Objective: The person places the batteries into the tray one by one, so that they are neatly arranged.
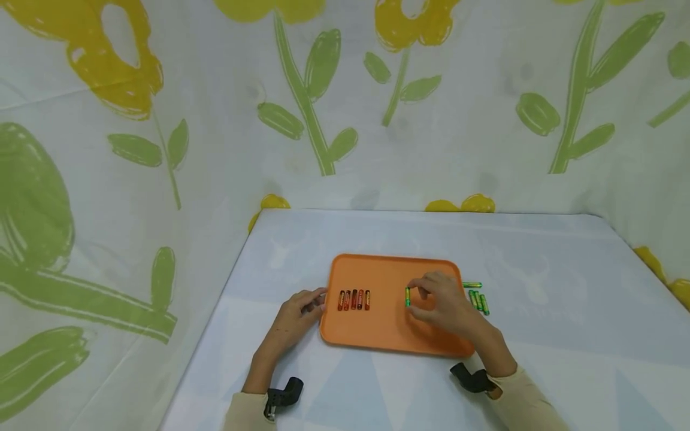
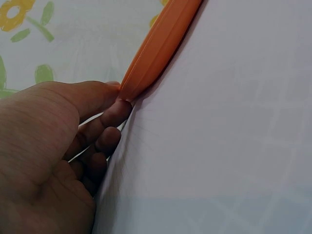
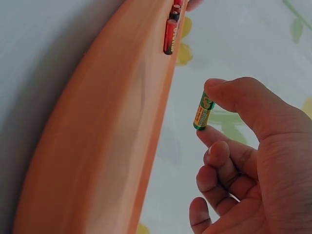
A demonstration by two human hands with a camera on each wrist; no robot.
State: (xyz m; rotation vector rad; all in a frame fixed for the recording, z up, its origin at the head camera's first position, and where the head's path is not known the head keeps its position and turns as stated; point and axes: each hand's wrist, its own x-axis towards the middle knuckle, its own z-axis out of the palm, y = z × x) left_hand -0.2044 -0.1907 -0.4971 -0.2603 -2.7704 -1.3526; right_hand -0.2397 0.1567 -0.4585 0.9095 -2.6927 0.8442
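Note:
My right hand (image 1: 444, 304) is over the right half of an orange tray (image 1: 377, 332). Between thumb and index finger it pinches a green and yellow battery (image 3: 203, 111) by its two ends. In the right wrist view the battery hangs apart from the tray, and the other fingers are curled loosely. My left hand (image 1: 295, 317) is at the tray's left side, its thumb and index finger pinching the rim (image 2: 158, 44). Several red and black batteries (image 1: 354, 300) lie side by side in a row on the tray's left half.
Right of the tray, several green batteries (image 1: 478, 302) lie on the pale patterned tablecloth (image 1: 560, 299), with another green battery (image 1: 472, 285) lying crosswise beside the tray's edge. A white flower-printed cloth (image 1: 458, 137) stands behind the table and along its sides.

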